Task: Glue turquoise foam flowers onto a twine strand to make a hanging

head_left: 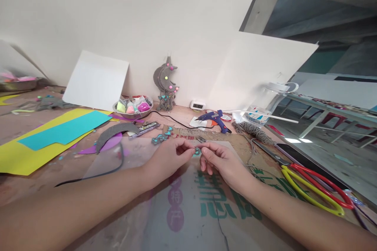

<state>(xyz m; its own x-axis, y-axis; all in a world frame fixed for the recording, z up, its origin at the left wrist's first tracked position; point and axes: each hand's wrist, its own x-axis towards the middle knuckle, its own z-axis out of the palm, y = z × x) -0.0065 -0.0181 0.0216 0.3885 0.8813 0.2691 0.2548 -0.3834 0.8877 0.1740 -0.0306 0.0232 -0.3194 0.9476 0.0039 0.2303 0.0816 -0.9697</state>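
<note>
Between my fingertips is a small teal and grey rolled piece (198, 151), partly covered by the fingers. My left hand (173, 156) pinches its left side with thumb and forefinger. From the right, my right hand (219, 160) grips the same piece in a pinch, its other fingers curled below. Both hands hover over a translucent sheet (123, 211) with printed cardboard (256, 157) under it. Just beyond the left hand lie several similar teal and grey pieces (161, 137). A small metal tool (201, 139) lies behind the fingers.
At right are scissors (316, 188) and grey yarn (253, 131). A blue glue gun (215, 119), a white clock (197, 105) and a bowl of coloured clay (134, 108) stand behind. A moon ornament (167, 78) hangs on the white board. Yellow (26, 157) and teal sheets (67, 131) lie left.
</note>
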